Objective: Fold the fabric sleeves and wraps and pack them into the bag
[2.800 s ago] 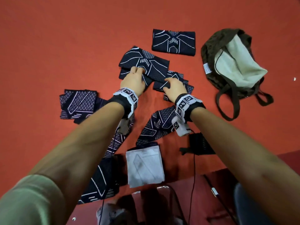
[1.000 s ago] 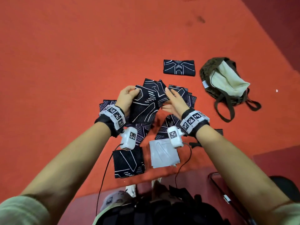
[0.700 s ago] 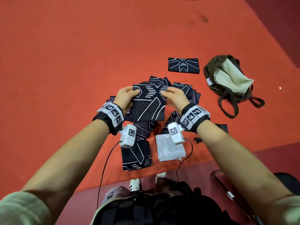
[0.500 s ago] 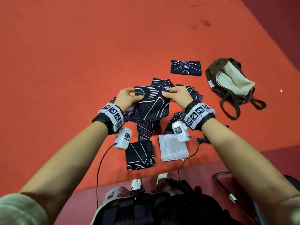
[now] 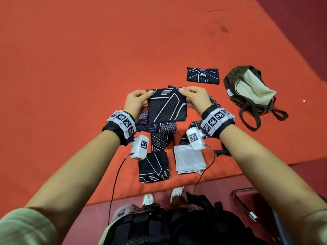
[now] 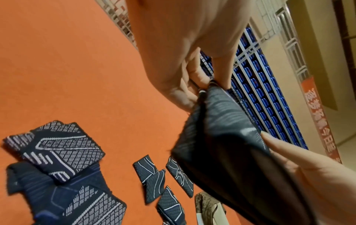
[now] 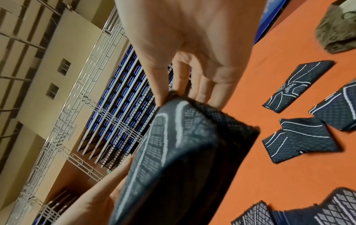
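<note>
A folded black sleeve with white line patterns (image 5: 166, 106) hangs in the air above the red table. My left hand (image 5: 137, 101) pinches its top left corner and my right hand (image 5: 193, 98) pinches its top right corner. The left wrist view shows the sleeve (image 6: 227, 149) pinched between thumb and fingers; in the right wrist view the sleeve (image 7: 179, 152) is held the same way. An olive bag (image 5: 247, 91) with a pale lining lies open at the right. Unfolded sleeves (image 5: 161, 135) lie under my hands.
A folded black piece (image 5: 154, 167) and a folded white piece (image 5: 189, 160) lie near the red table's (image 5: 70, 68) front edge. Another folded black piece (image 5: 203, 75) lies left of the bag. Cables hang from my wrist cameras. A chair frame (image 5: 247, 200) stands at lower right.
Both hands lifted the sleeve off the pile and folded it in the air; it now hangs as a neat square pinched at both top corners.
</note>
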Tool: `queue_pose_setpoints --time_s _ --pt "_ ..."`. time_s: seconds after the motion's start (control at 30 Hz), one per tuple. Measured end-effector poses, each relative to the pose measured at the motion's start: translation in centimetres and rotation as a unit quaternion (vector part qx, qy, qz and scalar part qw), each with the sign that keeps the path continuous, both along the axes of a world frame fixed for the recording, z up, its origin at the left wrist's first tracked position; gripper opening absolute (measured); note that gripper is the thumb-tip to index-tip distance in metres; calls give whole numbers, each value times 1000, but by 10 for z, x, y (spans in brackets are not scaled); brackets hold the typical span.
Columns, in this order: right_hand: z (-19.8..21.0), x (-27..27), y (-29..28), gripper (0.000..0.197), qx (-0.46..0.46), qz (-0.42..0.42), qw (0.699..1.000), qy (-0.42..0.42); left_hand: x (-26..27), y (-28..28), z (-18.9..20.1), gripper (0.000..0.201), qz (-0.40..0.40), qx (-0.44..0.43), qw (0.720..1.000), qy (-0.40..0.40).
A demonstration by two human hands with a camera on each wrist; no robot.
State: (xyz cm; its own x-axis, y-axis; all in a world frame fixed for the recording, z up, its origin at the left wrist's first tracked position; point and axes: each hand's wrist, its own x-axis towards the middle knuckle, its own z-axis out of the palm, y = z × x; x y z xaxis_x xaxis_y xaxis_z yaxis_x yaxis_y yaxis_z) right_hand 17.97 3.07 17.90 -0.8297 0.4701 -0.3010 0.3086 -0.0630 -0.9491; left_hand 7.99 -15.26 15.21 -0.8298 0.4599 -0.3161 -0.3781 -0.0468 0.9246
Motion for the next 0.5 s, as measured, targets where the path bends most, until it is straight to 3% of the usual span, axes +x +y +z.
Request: queue_pose_setpoints --time_s 0.13,0.3,0.5 --pt "2 -2 2 19 -40 61 997 -30 0 -2 -2 26 20 -26 999 -19" --pt "-4 0 2 32 5 74 996 -43 3 -9 -7 25 15 -37 999 -15" --pt "-8 5 -3 22 74 75 993 -52 7 -13 -11 25 -1 -144 986 90"
